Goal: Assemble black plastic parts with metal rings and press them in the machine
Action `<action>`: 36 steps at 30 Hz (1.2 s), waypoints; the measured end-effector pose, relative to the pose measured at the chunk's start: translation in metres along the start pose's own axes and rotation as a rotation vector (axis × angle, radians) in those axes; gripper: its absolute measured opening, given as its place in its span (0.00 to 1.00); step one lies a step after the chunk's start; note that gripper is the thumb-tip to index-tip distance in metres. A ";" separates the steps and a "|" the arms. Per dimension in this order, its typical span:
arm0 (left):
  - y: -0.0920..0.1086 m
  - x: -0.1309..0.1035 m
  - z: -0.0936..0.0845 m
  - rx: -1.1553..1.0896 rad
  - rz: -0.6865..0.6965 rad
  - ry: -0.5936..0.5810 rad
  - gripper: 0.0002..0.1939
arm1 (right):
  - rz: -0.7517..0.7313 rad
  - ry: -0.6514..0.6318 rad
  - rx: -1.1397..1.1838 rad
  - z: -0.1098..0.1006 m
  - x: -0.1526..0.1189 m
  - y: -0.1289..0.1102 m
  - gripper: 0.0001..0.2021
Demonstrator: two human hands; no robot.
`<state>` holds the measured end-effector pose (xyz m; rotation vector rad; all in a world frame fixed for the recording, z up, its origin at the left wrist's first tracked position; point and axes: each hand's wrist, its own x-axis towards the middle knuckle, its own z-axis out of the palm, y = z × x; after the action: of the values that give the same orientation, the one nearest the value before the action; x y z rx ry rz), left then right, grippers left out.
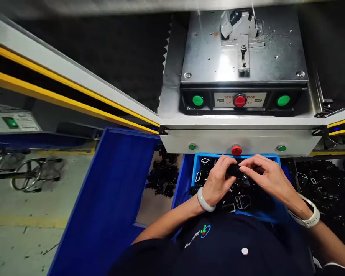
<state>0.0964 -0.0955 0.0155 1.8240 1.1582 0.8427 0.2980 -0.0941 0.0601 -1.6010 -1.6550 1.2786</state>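
Above a bright blue bin [276,158], I hold a small black part [233,170] between both hands. My left hand [218,178] is closed round its left side, thumb below and fingers above. From the right, my right hand [266,174] pinches its other end between thumb and fingertips. Fingers hide much of the part, so its exact kind does not show. Beneath lie many loose black parts, among them a black piece with a silvery frame-like edge [243,202] near the bin's front.
Ahead stands a machine with a metal plate [207,42] bearing a clamped fixture [243,53]. Its front has green buttons [197,101] and a red stop button [239,101]. More black parts fill containers on both sides. Yellow-edged guards [74,92] flank the machine.
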 end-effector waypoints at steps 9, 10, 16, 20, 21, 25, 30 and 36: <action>0.004 0.033 -0.017 -0.337 -0.305 -0.109 0.15 | 0.033 0.062 -0.045 -0.004 0.028 0.000 0.15; 0.004 0.040 -0.022 -0.407 -0.356 -0.101 0.14 | 0.016 0.048 -0.045 -0.009 0.033 -0.005 0.16; 0.010 0.104 -0.070 -0.905 -0.403 -0.034 0.17 | -0.262 0.208 -0.103 -0.066 0.119 -0.056 0.17; 0.013 0.175 -0.106 -0.861 -0.309 0.165 0.10 | -0.320 0.689 -0.422 -0.100 0.227 -0.108 0.30; 0.012 0.196 -0.114 -0.834 -0.291 0.212 0.08 | -0.251 0.737 -0.468 -0.105 0.253 -0.121 0.37; 0.001 0.279 -0.137 -0.780 -0.259 0.327 0.10 | -0.076 0.650 -0.475 -0.114 0.319 -0.160 0.48; -0.007 0.361 -0.153 -0.642 -0.317 0.381 0.17 | -0.292 0.536 -0.372 -0.126 0.268 -0.144 0.34; 0.002 0.412 -0.138 -0.484 -0.187 0.299 0.15 | -0.284 0.483 -0.660 -0.139 0.075 -0.052 0.27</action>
<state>0.1286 0.3229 0.1272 1.2063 1.1600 1.1924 0.3788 0.0225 0.1467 -1.7470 -1.9766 0.1625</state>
